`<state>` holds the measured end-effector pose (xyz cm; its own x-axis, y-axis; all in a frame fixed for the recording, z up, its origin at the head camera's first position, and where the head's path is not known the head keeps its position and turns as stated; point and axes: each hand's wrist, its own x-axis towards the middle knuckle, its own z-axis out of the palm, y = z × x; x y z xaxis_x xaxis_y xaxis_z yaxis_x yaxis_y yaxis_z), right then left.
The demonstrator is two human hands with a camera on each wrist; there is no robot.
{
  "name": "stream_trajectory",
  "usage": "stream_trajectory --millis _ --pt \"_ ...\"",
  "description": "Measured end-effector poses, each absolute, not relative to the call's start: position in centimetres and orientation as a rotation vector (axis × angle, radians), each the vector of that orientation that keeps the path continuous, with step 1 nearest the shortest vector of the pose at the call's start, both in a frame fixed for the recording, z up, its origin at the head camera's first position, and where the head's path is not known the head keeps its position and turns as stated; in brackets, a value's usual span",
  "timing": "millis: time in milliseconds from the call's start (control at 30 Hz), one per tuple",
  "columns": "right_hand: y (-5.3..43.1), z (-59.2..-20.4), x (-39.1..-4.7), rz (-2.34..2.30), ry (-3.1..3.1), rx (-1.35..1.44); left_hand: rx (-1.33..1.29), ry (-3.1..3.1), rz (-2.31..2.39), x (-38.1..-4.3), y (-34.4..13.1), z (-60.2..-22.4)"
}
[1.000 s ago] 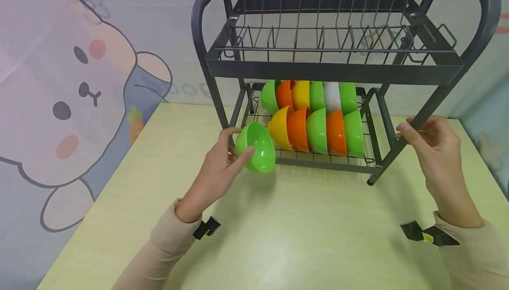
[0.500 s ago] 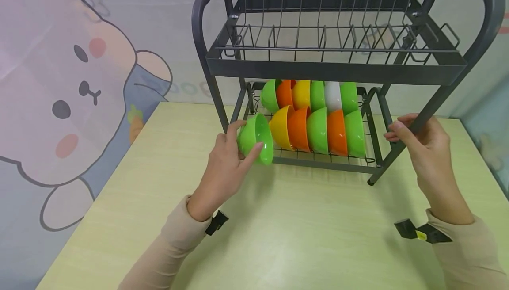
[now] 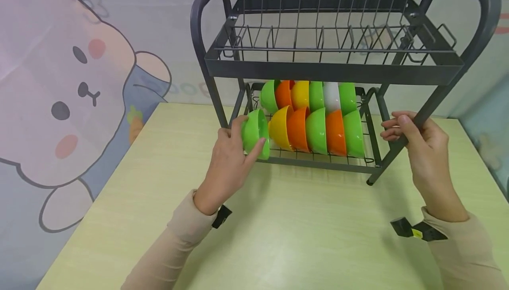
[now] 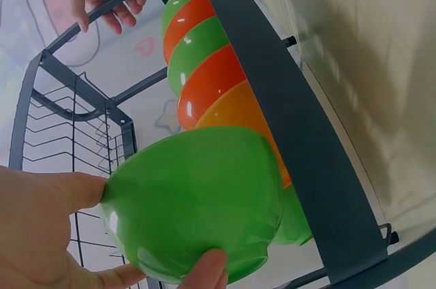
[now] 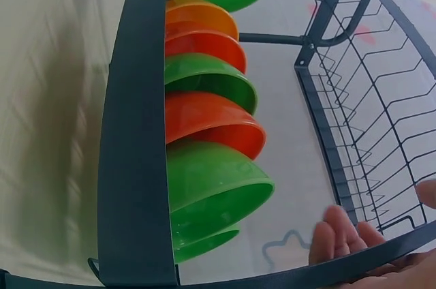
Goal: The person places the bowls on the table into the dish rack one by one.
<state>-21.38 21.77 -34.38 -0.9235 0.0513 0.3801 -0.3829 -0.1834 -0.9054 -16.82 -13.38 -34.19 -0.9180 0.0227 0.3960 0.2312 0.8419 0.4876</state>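
My left hand pinches a green bowl, thumb on the near side and fingers behind. The bowl is tipped on its side with its mouth to the right, at the left end of the front row on the dark rack's lower tier. A yellow bowl stands just right of it. In the left wrist view, the held green bowl hides part of that row. My right hand is at the rack's right front leg, its loose fingers reaching past the leg; firm contact is unclear.
Two rows of orange, green, yellow and white bowls stand on edge on the lower tier, including an orange bowl. The upper wire tier overhangs them. The rack stands on a pale wooden table against a printed backdrop.
My left hand has moved up and right, bringing the green bowl closer to the yellow one and turning its mouth rightward. My right hand has slid slightly inward at the leg.
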Motion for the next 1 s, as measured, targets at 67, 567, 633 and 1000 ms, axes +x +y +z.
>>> stream_trajectory --millis 67,567,633,1000 --pt "21.7 -34.4 -21.4 2.198 -1.782 0.365 -0.192 -2.631 -0.745 -17.1 -13.2 -34.2" --pt "21.1 -34.7 -21.7 2.206 -1.716 0.366 -0.187 -2.595 -0.550 -18.3 -11.5 -34.4" --pt "21.1 -34.7 -21.7 2.209 -1.711 0.375 -0.186 -2.602 -0.539 -18.5 -11.4 -34.5" --pt "20.9 -34.7 -21.7 2.192 -1.739 0.349 -0.222 -2.607 -0.495 -19.7 -11.2 -34.9"
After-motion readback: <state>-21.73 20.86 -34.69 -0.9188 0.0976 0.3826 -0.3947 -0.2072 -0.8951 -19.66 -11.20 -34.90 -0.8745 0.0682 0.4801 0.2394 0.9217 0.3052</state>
